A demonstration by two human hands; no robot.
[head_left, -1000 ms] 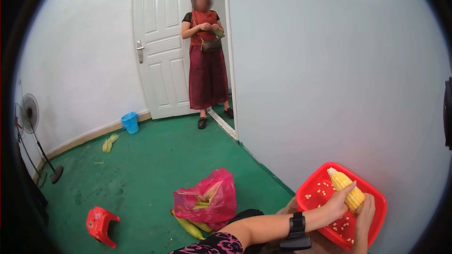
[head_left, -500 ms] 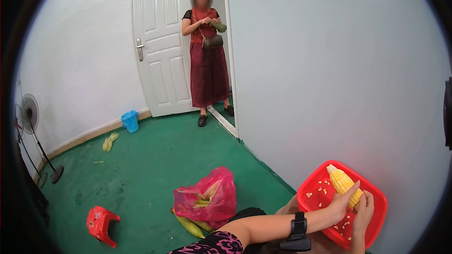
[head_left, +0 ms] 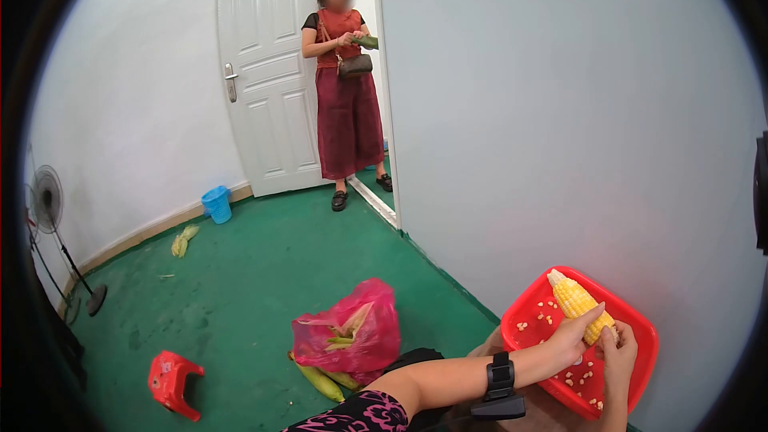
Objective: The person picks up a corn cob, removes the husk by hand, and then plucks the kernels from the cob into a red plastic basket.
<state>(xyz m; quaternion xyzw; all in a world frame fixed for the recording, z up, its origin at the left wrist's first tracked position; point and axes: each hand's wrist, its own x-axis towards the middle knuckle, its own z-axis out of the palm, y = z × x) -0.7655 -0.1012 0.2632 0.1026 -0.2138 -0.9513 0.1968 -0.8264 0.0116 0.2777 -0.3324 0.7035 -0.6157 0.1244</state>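
- Far left, a standing fan (head_left: pixel 48 196) is up near the white wall, its round base down on the green floor (head_left: pixel 248 272).
- Here's a small red stool (head_left: pixel 170 382) low in the view, and farther back on the floor, a pale bunch of husks (head_left: pixel 184 241).
- Next along, a blue bin (head_left: pixel 217 205) sits against the foot of the wall, just beside the white door (head_left: pixel 272 104), which stands open.
- On to the unpeeled corn ears (head_left: pixel 321 382), lying on the floor, partly under a crumpled pink bag (head_left: pixel 352 336) with husks showing in its mouth.
- And in the doorway, a person (head_left: pixel 346 104) stands with a dark bag (head_left: pixel 355 65) at the waist, both hands on something green (head_left: pixel 366 42).
- Over to the right, in comes the left hand (head_left: pixel 574 338), black band (head_left: pixel 500 376) on its wrist, closed around the lower part of the corn cob (head_left: pixel 578 301), thumb across it.
- The cob is tilted over the red basin (head_left: pixel 646 352), its pale tip pointing to the upper left; loose kernels (head_left: pixel 586 380) lie scattered below.
- Rightmost, the right hand (head_left: pixel 621 350) has its fingers closed on the cob's lower end, close beside the left thumb.
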